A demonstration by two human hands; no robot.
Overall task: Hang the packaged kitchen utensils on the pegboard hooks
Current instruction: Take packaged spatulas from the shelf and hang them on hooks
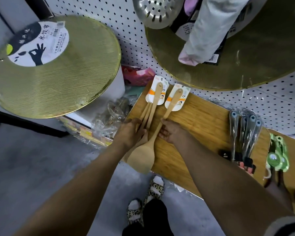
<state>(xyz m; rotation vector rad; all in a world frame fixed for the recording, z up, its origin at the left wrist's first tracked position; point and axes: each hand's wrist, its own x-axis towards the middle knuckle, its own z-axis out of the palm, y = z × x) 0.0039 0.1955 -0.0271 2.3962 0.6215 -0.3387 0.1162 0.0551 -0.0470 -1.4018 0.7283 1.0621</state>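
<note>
Several wooden spatulas with white and orange card labels lie on a wooden shelf board (201,121) below the white pegboard (119,23). My left hand (129,133) grips the handles of a bunch of wooden spatulas (150,114), whose blades (141,159) stick out over the shelf's front edge. My right hand (170,132) holds the handle of a single wooden spatula (172,103) lying just right of the bunch. The labels' top ends sit close to the pegboard.
Two large round gold mesh discs hang on the pegboard, one at the left (58,79) and one at the upper right (237,65). Metal spoons in plastic (247,132) and green packaged items (278,154) lie on the shelf's right. A perforated steel pan (157,11) hangs above.
</note>
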